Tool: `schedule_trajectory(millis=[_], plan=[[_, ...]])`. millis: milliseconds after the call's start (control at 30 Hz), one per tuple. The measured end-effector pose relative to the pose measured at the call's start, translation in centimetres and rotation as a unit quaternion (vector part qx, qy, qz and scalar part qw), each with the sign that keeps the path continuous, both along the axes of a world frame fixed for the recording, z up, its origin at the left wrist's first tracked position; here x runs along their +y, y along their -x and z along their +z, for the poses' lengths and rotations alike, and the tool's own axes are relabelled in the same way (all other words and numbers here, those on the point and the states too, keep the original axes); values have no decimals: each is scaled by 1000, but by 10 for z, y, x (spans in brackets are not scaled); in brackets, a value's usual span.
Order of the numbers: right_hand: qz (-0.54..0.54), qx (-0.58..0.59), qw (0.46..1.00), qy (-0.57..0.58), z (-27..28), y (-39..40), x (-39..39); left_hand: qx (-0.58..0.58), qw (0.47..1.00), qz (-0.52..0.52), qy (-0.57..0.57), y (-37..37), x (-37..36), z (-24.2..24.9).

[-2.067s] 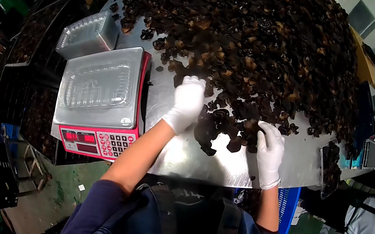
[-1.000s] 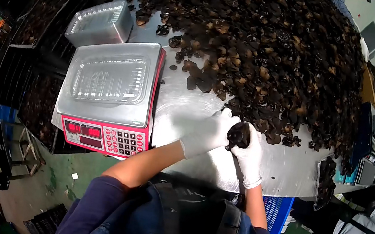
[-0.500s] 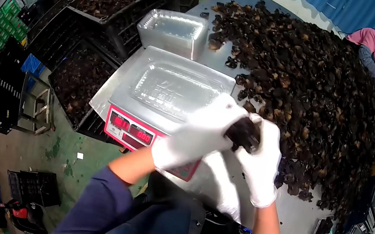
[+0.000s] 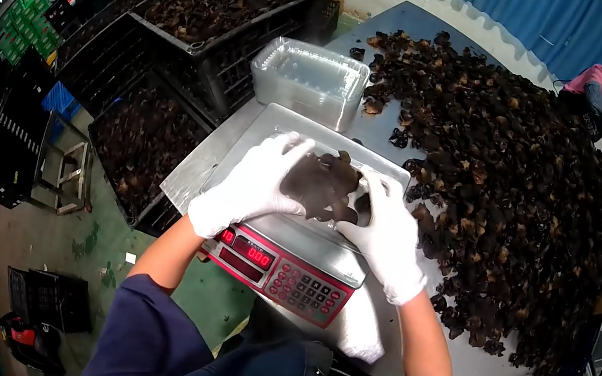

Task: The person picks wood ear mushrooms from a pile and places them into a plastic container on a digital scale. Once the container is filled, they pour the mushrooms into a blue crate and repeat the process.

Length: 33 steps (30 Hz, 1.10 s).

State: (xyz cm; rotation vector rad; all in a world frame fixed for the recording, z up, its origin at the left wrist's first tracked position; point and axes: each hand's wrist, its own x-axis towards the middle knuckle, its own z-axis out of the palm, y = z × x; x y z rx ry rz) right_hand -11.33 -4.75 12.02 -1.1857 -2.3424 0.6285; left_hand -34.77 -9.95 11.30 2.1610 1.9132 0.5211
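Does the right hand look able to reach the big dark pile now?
Probably yes: the pile lies close beside the right hand, with nothing visible between, though that hand is at the dark pieces over the scale.

Gloved L hand (image 4: 258,181) & R hand (image 4: 388,238), dk clump (image 4: 321,183) btwn, at clear tray (image 4: 354,195) atop red-trimmed scale (image 4: 286,275)

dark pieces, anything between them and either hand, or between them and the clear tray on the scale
Nothing visible. The left hand and right hand closely flank the dark pieces, and no other object shows between the pieces and the clear tray on the scale. Whether they touch it, I cannot tell.
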Motion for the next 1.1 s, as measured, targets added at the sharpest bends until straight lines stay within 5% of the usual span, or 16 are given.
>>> schedule_trajectory(millis=[233,333,400,533,633,767,1000,1067,1100], plan=[[-61,108,992,-38,-21,-77,-1,-46,996,62,-54,2,-17,-8],[-225,3,963,-146,-59,-159,11,-42,992,80,-90,-3,-31,-8],[-347,-179,903,-178,-91,-215,1,-5,987,70,-148,-9,-39,-5],[-283,-230,925,-102,-118,-267,-75,-162,968,12,-189,-75,-58,15],[-306,-169,933,-88,-119,-272,-120,-210,964,-149,-64,-143,-60,13],[-340,-62,936,-63,-125,-278,-157,-201,936,-286,41,-229,-51,-58],[-385,-12,921,-61,-119,-292,-173,-98,963,-252,14,-326,14,-121],[-388,17,919,-63,-118,-301,-172,9,970,-242,-2,-338,26,-137],[-390,42,918,-64,-117,-307,-170,-81,966,-244,-20,-333,22,-134]])
